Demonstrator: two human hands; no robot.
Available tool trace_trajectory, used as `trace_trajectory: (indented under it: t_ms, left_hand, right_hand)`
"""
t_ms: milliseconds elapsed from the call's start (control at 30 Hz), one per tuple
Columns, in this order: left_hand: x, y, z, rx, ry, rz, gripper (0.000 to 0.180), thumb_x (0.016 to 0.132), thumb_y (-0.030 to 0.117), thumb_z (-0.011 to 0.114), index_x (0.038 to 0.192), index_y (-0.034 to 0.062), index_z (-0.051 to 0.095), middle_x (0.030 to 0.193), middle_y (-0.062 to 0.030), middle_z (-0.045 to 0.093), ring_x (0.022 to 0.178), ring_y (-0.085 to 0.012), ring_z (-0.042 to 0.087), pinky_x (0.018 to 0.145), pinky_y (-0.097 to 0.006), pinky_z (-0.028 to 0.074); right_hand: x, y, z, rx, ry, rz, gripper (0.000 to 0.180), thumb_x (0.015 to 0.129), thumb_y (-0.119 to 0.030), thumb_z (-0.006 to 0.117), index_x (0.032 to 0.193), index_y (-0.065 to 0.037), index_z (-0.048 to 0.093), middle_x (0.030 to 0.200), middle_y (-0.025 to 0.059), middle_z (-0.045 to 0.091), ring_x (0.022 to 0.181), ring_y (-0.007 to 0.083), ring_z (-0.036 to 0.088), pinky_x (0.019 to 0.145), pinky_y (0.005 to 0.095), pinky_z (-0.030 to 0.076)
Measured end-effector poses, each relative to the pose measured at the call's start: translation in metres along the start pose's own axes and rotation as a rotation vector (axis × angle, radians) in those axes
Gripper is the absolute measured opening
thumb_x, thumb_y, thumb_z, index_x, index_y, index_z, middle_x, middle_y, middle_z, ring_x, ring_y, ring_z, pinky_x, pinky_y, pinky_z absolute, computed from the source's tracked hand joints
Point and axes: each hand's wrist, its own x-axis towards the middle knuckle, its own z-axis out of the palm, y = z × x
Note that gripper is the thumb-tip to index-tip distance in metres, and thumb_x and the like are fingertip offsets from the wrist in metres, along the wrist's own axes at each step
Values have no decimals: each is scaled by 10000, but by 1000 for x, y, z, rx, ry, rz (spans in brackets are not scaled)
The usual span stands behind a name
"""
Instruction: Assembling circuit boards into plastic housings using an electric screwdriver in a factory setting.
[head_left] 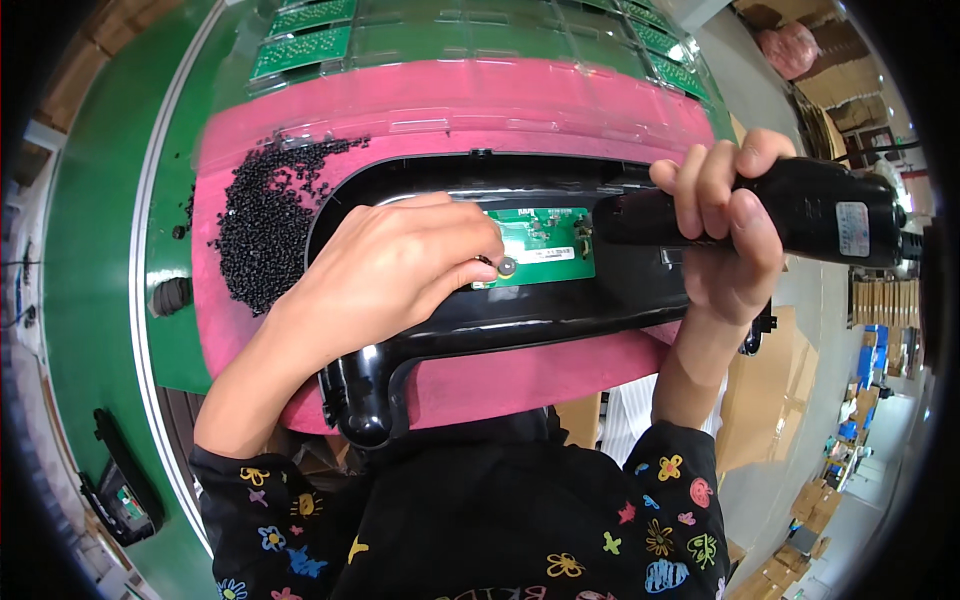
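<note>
A long black plastic housing (520, 325) lies with its hollow side up on the pink mat. Inside it sits a green circuit board (545, 240) with a pale label strip and a small round dark component (507, 267). My left hand (400, 255) reaches over the housing's left part; its thumb and forefinger pinch a tiny dark piece at the board's left edge, too hidden to name. Wrapped around a black corded electric screwdriver (800, 210) is my right hand (725, 205). The screwdriver's front end points left, above the board's right edge; its tip is hard to make out.
Many small black pieces (265, 225) are heaped on the pink mat (530, 385) left of the housing. Clear plastic trays (450, 110) with green boards (300, 50) stand at the far side. Another black housing (125, 480) lies at the lower left. A cardboard box (765, 400) is at right.
</note>
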Motion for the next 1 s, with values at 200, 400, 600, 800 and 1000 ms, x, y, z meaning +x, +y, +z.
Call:
trace_trajectory:
  t_ms: [200, 400, 600, 800, 1000]
  left_hand:
    - [0, 2, 2, 83, -66, -24, 136, 856, 122, 693, 959, 43, 654, 964, -59, 716, 846, -290, 675, 689, -379, 550]
    - [0, 6, -2, 109, -99, -122, 146, 868, 122, 678, 989, 46, 648, 966, -76, 722, 869, -308, 693, 681, -398, 548]
    - [-1, 1, -3, 85, -106, -173, 156, 888, 146, 664, 1020, 65, 682, 958, -86, 730, 866, -318, 696, 696, -406, 551]
    - [-3, -6, -1, 80, -110, -197, 171, 904, 178, 653, 1036, 79, 698, 953, -99, 730, 874, -325, 694, 714, -416, 550]
    - [-3, -9, 1, 67, -117, -215, 179, 917, 214, 646, 1019, 81, 711, 909, -116, 728, 870, -330, 694, 737, -413, 549]
  right_hand:
    - [1, 2, -1, -54, -18, 19, 298, 843, -103, 644, 1085, -64, 475, 690, 39, 514, 584, 138, 499, 729, 340, 496]
    - [7, 6, 1, -21, -53, 64, 275, 843, -85, 664, 1052, -55, 487, 694, 43, 519, 577, 140, 495, 644, 320, 468]
    - [15, 11, 10, -162, -53, 203, 245, 884, -200, 615, 1059, -76, 495, 673, -27, 415, 608, 103, 430, 763, 321, 462]
    - [16, 18, 18, -175, -37, 213, 255, 864, -171, 641, 1055, -59, 515, 660, -21, 426, 588, 102, 434, 750, 320, 452]
    - [14, 15, 22, -224, -15, 234, 277, 839, -144, 670, 1051, -63, 510, 691, -4, 461, 605, 112, 454, 757, 320, 451]
